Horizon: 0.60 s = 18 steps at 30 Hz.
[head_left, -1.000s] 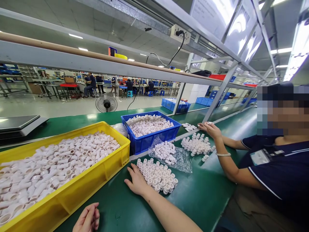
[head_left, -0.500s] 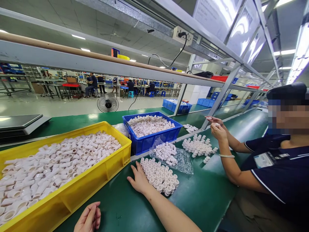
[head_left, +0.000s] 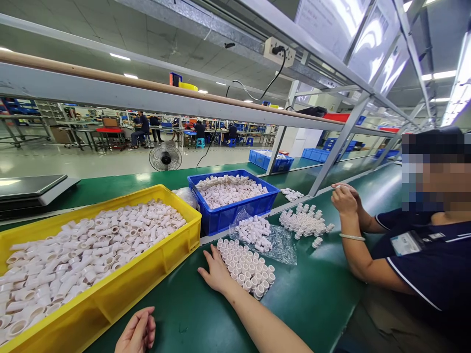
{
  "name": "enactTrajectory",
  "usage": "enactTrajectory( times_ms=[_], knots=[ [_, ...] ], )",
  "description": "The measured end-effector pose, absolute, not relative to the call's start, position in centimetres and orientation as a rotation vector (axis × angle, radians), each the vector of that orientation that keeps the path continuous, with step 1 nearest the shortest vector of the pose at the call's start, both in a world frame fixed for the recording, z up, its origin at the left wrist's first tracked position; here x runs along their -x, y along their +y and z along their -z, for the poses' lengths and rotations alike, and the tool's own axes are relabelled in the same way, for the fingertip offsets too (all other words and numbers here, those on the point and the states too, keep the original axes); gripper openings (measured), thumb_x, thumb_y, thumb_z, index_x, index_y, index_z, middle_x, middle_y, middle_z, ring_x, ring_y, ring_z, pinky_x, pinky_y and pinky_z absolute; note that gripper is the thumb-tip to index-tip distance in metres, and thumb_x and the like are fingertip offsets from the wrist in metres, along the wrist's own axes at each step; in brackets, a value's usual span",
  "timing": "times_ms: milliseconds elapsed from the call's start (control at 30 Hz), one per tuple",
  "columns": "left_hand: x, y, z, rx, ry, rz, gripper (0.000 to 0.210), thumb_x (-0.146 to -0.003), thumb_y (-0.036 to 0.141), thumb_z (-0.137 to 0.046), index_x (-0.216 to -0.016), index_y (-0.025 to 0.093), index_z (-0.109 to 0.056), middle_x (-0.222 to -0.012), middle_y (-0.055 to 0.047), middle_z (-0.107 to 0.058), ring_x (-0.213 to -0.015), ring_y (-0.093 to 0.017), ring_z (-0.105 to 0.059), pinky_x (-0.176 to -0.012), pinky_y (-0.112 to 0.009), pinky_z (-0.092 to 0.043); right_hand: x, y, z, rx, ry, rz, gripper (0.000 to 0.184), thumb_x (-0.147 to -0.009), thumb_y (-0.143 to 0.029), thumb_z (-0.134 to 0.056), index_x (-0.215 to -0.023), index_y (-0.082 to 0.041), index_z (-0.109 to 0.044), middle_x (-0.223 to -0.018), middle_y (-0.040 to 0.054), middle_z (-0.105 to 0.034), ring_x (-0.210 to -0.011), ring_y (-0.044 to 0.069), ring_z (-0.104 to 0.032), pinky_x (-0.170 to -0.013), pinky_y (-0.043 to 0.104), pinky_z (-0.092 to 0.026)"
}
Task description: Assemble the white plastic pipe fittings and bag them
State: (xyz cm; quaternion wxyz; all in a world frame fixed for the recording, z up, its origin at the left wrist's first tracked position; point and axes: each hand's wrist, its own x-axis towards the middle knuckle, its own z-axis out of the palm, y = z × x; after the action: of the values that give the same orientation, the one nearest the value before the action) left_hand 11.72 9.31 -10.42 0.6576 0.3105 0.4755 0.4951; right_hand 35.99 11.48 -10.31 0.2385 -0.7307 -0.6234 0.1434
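Observation:
My right hand (head_left: 216, 272) lies on the green bench with its fingers stretched out, along the left side of a tight block of white plastic pipe fittings (head_left: 246, 264). These fittings stand upright in rows, round openings facing up. The fingertips seem to touch the block's edge, and nothing is in this hand. My left hand (head_left: 137, 329) rests lower left by the yellow bin (head_left: 147, 288), fingers curled in and thumb against them. No object shows in it. More loose fittings lie on a clear plastic bag (head_left: 283, 245) behind the block.
A blue bin (head_left: 235, 210) of fittings stands behind the bag. To the right, a co-worker's hands (head_left: 346, 198) are raised near another group of fittings (head_left: 305, 219). A scale (head_left: 37, 189) sits far left. Metal shelf posts (head_left: 336, 147) rise from the bench.
The co-worker's hands have come together and shifted slightly right. My two hands keep their poses, and the fittings stay in place. The whole view has shifted a little.

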Motion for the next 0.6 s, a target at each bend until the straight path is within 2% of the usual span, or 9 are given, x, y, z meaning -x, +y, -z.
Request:
enactTrajectory(
  times_ms=[367, 600],
  knots=[
    [-11.79, 9.33, 10.35, -0.665, 1.064, -1.122, 0.039, -0.051, 0.047, -0.070, -0.074, 0.018, -0.061, -0.050, 0.003, -0.053, -0.042, -0.008, -0.042, -0.037, -0.019, -0.032, -36.33, 11.40, 10.02, 2.000, -1.698, -0.431, 0.061, -0.076, -0.037, -0.051, -0.130, -0.016, -0.033, -0.143, 0.0107, -0.013, -0.130, 0.025, -0.009, -0.105, 0.038, -0.011],
    [-11.56, 9.70, 11.02, -0.678, 1.054, -1.099, 0.037, -0.051, 0.047, -0.070, -0.073, 0.018, -0.062, -0.049, 0.003, -0.054, -0.041, -0.009, -0.043, -0.037, -0.019, -0.033, -35.61, 11.20, 9.90, 1.948, -1.724, -0.430, 0.061, -0.075, -0.039, -0.052, -0.129, -0.016, -0.035, -0.142, 0.0115, -0.014, -0.130, 0.025, -0.011, -0.105, 0.037, -0.015]
  ],
)
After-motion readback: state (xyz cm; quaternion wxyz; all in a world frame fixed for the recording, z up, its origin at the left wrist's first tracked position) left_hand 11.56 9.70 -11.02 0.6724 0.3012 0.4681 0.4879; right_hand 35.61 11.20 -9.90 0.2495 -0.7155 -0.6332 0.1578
